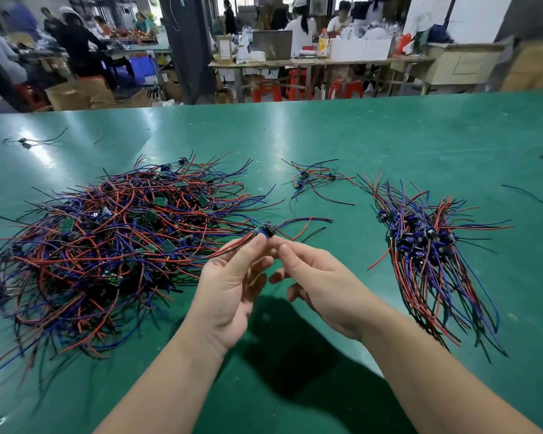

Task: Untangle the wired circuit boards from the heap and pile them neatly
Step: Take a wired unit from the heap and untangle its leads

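Board (265,230) pinched by left hand (229,292), right hand (320,286) loose, empty beside it; wires (232,247) look snagged in heap (107,239), hard pull could drag others.

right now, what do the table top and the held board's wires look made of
Table top: smooth green mat, probably vinyl or rubber; it shows soft glare streaks. Wires: flexible plastic-coated leads in red, blue and black; they bend freely. Board, pinched by the left hand: too small to judge.
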A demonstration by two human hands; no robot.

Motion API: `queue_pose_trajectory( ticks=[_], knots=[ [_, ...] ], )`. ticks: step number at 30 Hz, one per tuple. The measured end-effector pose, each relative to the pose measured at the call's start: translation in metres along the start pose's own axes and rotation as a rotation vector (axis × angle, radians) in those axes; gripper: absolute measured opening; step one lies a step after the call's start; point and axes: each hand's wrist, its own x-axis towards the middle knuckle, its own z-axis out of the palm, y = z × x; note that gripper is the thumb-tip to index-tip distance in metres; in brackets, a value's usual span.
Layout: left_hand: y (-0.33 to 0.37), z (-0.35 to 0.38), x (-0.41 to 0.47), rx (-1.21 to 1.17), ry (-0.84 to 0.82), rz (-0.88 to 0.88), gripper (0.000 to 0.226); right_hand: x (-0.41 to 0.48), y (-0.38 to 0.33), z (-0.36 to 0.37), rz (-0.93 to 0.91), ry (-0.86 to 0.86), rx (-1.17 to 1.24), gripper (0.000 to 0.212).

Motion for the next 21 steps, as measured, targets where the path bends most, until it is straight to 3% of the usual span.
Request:
queue_pose_trajectory(
  ticks=[4, 7, 11, 17, 21],
  knots=[
    [-0.006, 0.003, -0.002, -0.019, -0.101, -0.085, 0.017, 0.003, -0.003, -0.006, 0.098, 0.141, 0.187, 0.032],
    [-0.009, 0.004, -0.004, 0.041, -0.148, -0.142, 0.027, 0.004, -0.005, -0.012, 0.075, 0.135, 0.400, 0.029],
    [-0.011, 0.005, -0.004, 0.165, -0.131, -0.280, 0.023, 0.003, -0.012, -0.019, 0.001, 0.134, 0.581, 0.016],
    [-0.010, -0.003, 0.004, 0.126, -0.051, -0.310, 0.009, -0.006, -0.034, -0.049, 0.046, 0.185, 0.781, 0.014],
    [-0.002, -0.006, 0.004, 0.090, -0.036, -0.342, 0.020, -0.010, -0.034, -0.053, 0.091, 0.080, 0.609, 0.016]
  ],
)
